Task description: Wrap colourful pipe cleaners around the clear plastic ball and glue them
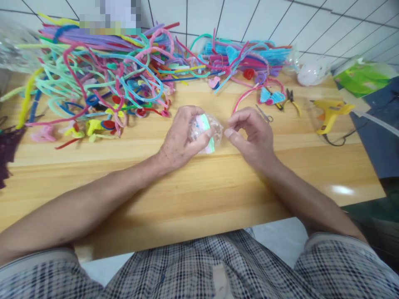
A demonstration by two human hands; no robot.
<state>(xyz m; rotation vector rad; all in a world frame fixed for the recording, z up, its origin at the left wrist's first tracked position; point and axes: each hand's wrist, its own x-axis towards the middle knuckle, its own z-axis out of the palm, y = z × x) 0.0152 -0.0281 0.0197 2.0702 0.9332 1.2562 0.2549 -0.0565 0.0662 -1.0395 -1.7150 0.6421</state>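
My left hand is wrapped round a small clear plastic bag with a pale, green-edged strip across it, thumb on top of the strip. Small pieces show dimly through the plastic. Just right of the bag, my right hand is curled, its thumb and index finger close together near the bag's edge. Whether anything small sits between those fingertips is too blurred to tell. Behind the right hand lie small scissors and a blue fuzzy bow with a pink centre.
Tangled coloured pipe cleaners cover the table's back left, with blue bundles farther right. Pliers, a yellow glue gun with its cord, and a green packet lie at the right. A tiled wall stands behind.
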